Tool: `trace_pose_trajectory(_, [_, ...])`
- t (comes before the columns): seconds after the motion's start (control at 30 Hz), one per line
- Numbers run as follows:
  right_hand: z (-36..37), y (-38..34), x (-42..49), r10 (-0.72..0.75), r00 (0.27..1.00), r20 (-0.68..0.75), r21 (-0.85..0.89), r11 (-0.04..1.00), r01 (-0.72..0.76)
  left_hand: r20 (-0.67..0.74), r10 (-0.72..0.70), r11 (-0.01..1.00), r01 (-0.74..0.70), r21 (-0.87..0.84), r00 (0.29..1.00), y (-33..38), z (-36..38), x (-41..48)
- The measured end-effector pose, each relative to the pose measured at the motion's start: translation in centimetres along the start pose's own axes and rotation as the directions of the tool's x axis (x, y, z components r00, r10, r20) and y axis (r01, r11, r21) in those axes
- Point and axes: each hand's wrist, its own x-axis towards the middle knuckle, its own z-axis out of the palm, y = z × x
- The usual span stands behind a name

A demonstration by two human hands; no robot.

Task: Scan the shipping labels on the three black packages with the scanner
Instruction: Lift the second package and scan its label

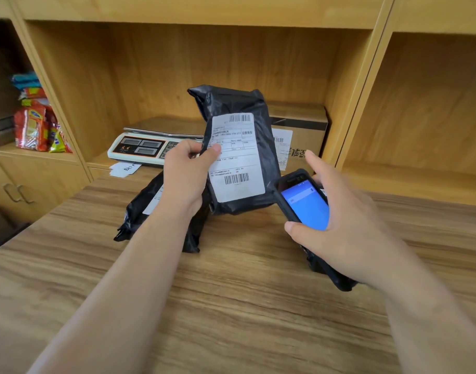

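My left hand [186, 172] holds a black package [231, 103] upright above the wooden table [231, 306], thumb pressed on the left edge of its white shipping label [236, 157]. My right hand [342, 220] grips a black handheld scanner [303, 202] with a lit blue screen, its top end close to the lower right corner of the held package. A second black package [139, 211] lies flat on the table under my left forearm, its label partly hidden. A third black package [336, 279] lies under my right hand, mostly covered.
A white electronic scale [147, 145] stands on the shelf behind. To its right sits a cardboard box [301, 130] with a label. Paper slips [124, 168] lie by the scale. Snack packets [37, 122] fill the left shelf compartment. Cabinet doors [18, 193] are lower left.
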Motion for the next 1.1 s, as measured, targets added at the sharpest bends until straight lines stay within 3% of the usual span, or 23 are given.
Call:
trace_pose_trajectory(0.33, [1.4, 0.4, 0.2, -0.001, 0.981, 0.194, -0.116, 0.993, 0.024, -0.016, 0.045, 0.999, -0.045, -0.024, 0.999, 0.3, -0.3, 0.0])
trace_pose_trajectory(0.53, [1.5, 0.4, 0.1, -0.009, 0.972, 0.235, -0.136, 0.99, 0.042, -0.027, 0.078, 0.994, -0.076, 0.075, 0.997, 0.3, -0.2, -0.1])
trace_pose_trajectory(1.1, [1.1, 0.3, 0.0, 0.032, 0.976, 0.215, -0.174, 0.985, 0.006, 0.006, 0.043, 0.999, -0.043, 0.006, 0.999, 0.4, -0.1, -0.4])
